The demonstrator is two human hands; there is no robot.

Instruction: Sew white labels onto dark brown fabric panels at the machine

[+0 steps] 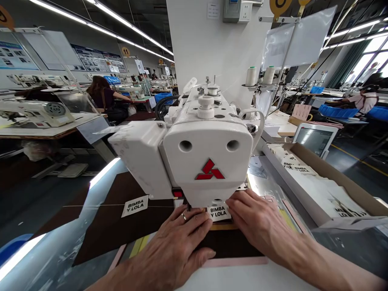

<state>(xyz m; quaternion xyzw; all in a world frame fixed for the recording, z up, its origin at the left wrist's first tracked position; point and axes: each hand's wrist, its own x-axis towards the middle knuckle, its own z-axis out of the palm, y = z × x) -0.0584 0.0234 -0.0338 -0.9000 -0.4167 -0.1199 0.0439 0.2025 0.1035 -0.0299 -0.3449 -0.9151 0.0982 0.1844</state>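
Note:
A white Mitsubishi sewing machine head (206,153) stands over a dark brown sheet (118,230), which may be fabric or leather. A white "BIMBA Y LOLA" label (218,212) lies right under the machine's front. My left hand (178,244), with a ring on one finger, presses flat on the sheet just left of that label. My right hand (257,220) rests on the sheet to its right, fingertips close to the label. A second such label (135,206) lies on the sheet further left. The needle is hidden behind the machine head.
A cardboard tray (333,178) with stacked labels sits to the right, beside a small screen (315,139). Thread cones (257,76) stand behind the machine. Rows of sewing stations with seated people (103,95) stretch behind.

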